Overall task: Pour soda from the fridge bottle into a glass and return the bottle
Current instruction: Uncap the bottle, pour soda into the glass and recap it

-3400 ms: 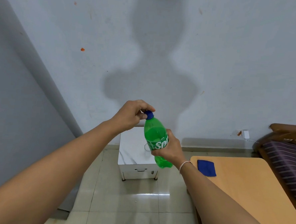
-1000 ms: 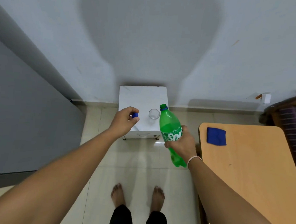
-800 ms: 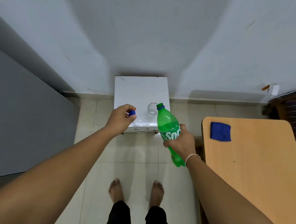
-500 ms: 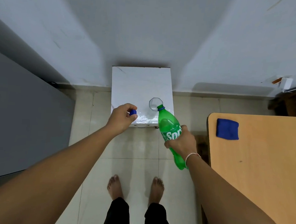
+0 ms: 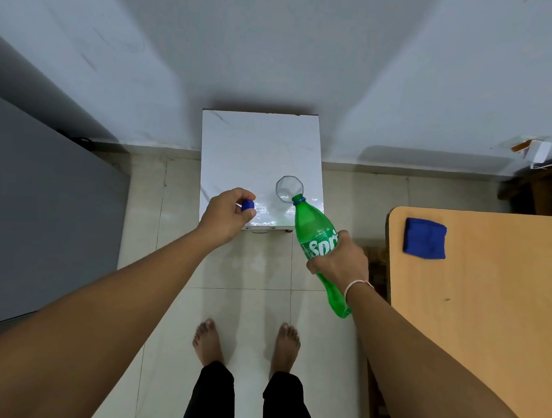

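Note:
My right hand grips a green soda bottle around its label. The bottle is uncapped and tilted, its open neck at the near rim of a clear empty glass. The glass stands on a small white marble-topped stand against the wall. My left hand is over the stand's front left edge, fingers closed on the blue bottle cap.
A grey fridge side fills the left. A wooden table with a folded blue cloth is at the right. My bare feet stand on pale floor tiles below the stand. A charger is plugged in at the wall.
The cap came off the bottle into my left hand. I came up to the stand, and my view tipped down. The bottle's neck has moved up to the glass rim.

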